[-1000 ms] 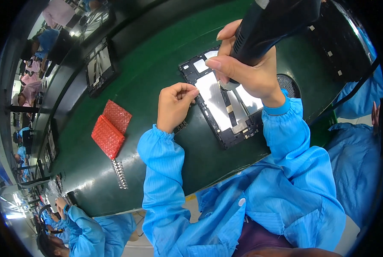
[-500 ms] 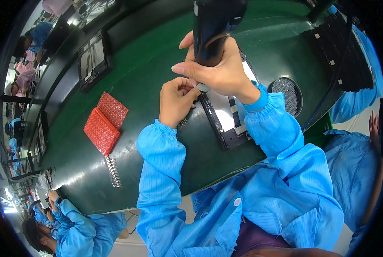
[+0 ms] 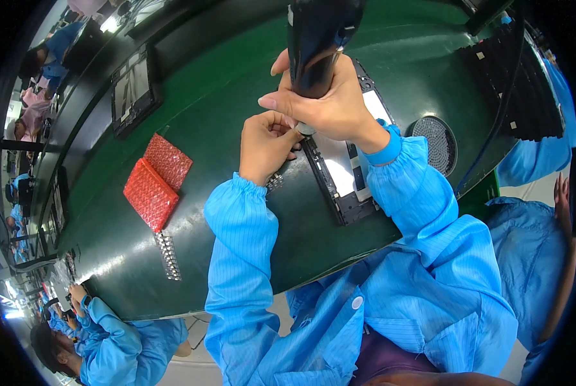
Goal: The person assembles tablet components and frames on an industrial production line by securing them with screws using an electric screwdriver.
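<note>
My right hand (image 3: pixel 339 106) is wrapped round a black electric screwdriver (image 3: pixel 320 48), held upright with its lower end pointing down. Beside the screwdriver's tip, my left hand (image 3: pixel 265 145) has thumb and fingers pinched together at the left edge of a black tablet-like device frame (image 3: pixel 349 211). What lies between those fingertips is too small to make out. The frame lies flat on the green table, a white panel (image 3: pixel 341 179) in it, partly covered by my right hand and sleeve. Small metallic parts (image 3: pixel 274 183) lie by my left wrist.
Red bubble-wrap pouches (image 3: pixel 151 196) lie to the left, with a strip of small metal parts (image 3: pixel 168 257) below. A round dish of tiny pieces (image 3: pixel 454 151) stands right of the frame. Black panels (image 3: pixel 510 83) are stacked far right; another device frame (image 3: pixel 133 93) sits far left. Co-workers sit on both sides.
The view has shifted very slightly. Both hands keep their places at the frame's left edge, and the screwdriver stays upright in my right hand.
</note>
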A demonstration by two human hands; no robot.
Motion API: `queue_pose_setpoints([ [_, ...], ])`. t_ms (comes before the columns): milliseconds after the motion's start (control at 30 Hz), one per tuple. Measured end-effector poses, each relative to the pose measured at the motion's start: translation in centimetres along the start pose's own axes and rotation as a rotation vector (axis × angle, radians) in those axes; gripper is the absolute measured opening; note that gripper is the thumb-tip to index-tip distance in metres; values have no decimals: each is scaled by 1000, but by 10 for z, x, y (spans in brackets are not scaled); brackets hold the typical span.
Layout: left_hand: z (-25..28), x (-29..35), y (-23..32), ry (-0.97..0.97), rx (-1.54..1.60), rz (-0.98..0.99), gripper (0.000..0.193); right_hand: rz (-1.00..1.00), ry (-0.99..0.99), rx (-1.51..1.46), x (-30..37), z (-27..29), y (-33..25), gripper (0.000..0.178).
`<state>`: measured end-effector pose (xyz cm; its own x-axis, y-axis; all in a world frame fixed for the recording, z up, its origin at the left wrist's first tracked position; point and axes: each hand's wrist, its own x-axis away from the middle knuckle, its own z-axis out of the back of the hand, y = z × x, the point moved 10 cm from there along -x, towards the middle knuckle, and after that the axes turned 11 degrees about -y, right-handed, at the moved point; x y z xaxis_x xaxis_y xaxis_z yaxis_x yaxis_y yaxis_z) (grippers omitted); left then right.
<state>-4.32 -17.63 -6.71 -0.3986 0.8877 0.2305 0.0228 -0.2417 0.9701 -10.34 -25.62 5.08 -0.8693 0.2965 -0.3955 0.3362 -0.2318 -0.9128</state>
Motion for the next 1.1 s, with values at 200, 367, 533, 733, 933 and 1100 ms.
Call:
queue_pose_setpoints([
  [200,0,0,14,42,-21,-54,5,136,-28,19,6,-11,-10,34],
  [367,2,7,41,82,-267,-345,12,120,173,82,18,-3,-19,32],
  [533,7,-3,29,21,-250,-363,69,418,182,-42,30,35,-47,38],
  [733,-14,-6,31,-83,-159,-106,88,159,356,46,113,175,-59,30],
  [933,-19,17,34,-3,-204,-133,75,109,371,53,119,181,-28,30],
  [1100,-84,98,135,150,-457,-734,17,52,371,102,128,190,-23,30],
])
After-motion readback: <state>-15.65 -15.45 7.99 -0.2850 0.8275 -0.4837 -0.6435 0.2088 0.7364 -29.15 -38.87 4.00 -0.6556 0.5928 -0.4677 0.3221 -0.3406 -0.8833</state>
